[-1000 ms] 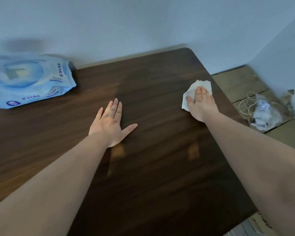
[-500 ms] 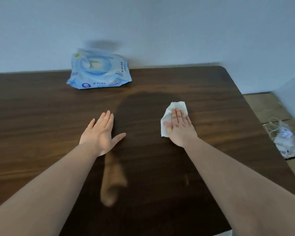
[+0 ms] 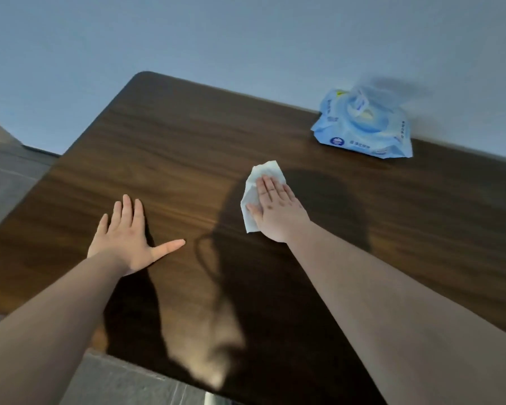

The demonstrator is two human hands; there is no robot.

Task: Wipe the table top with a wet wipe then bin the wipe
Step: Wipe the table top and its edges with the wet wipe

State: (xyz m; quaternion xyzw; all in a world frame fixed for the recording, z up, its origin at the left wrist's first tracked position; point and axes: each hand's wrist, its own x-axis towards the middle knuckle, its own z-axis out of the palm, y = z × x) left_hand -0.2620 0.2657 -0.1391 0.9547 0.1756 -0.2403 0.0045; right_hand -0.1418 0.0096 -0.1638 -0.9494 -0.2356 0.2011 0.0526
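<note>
In the head view, our right hand (image 3: 276, 209) lies flat with the fingers together, pressing the wet wipe (image 3: 256, 191) onto the surface (image 3: 173, 147). The wipe shows beyond the fingertips and at the thumb side; its long axis runs away from us, along the hand. Our left hand (image 3: 126, 238) rests spread on the wood, thumb out, holding nothing, well apart from the wipe. So the right hand is the nearer one. The wipe is white, thin and crumpled; the surface is dark wood grain, smooth and glossy. The blue soft pack of wipes (image 3: 362, 127) lies far right, near the wall. We see no bin.
</note>
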